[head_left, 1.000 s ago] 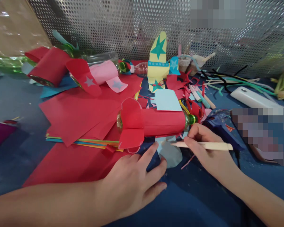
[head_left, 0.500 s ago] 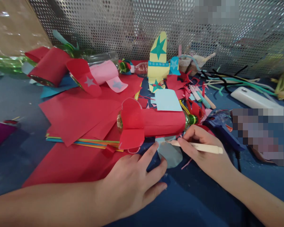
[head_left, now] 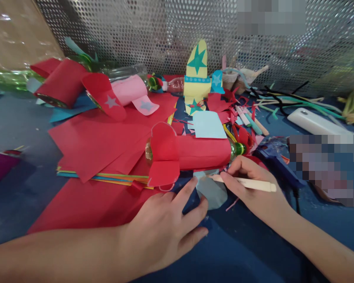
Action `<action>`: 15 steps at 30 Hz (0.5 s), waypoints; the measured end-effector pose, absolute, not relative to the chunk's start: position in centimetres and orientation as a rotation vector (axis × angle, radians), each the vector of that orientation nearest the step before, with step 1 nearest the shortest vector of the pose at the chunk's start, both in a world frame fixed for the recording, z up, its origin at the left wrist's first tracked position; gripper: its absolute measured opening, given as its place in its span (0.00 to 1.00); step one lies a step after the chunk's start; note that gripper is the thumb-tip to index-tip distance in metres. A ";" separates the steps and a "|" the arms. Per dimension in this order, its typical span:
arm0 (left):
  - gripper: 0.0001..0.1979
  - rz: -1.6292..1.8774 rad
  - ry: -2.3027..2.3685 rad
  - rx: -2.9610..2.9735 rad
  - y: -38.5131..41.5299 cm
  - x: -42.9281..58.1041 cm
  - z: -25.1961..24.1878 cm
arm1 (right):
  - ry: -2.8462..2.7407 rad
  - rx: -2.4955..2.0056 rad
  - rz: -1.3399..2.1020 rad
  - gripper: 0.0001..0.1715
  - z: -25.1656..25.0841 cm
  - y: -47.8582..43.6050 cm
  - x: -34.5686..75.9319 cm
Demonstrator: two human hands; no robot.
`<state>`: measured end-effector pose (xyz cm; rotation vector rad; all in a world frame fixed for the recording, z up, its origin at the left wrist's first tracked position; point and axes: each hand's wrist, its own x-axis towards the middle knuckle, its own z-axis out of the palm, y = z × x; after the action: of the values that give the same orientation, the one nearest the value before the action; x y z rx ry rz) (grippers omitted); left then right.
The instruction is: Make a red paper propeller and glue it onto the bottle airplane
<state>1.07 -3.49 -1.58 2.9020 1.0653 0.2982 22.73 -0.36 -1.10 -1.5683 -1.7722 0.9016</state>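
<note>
My right hand [head_left: 253,184] is closed around a cream marker pen [head_left: 255,184], its tip at a light blue paper piece [head_left: 214,194] on the table. My left hand [head_left: 168,224] lies with fingers apart, the index and middle fingertips at that paper's left edge. Just beyond both hands, a green bottle wrapped in red paper [head_left: 205,151] lies on its side, neck to the right. Red paper fins [head_left: 164,173] stick out at its left end. A light blue paper flap [head_left: 210,125] is at its upper side.
Stacked red paper sheets [head_left: 97,137] spread at the left. Behind are a yellow paper-covered bottle [head_left: 197,86], red paper scraps [head_left: 220,104] and several markers [head_left: 253,122]. A blue glue gun [head_left: 283,165] lies right; a perforated metal panel [head_left: 162,35] stands at the back.
Almost nothing differs. Both hands keep their places, the marker tip stays at the light blue paper, and the view has shifted very slightly.
</note>
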 end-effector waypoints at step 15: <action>0.16 0.332 1.068 2.906 -3.4 1.2 -1.5 | -1.744 -1.504 0.889 0.13 -1.4 -0.3 22.9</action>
<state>1.15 -3.41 -1.47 2.9062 1.0682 0.3316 22.86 -0.27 -1.42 -1.5039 -1.7440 0.8894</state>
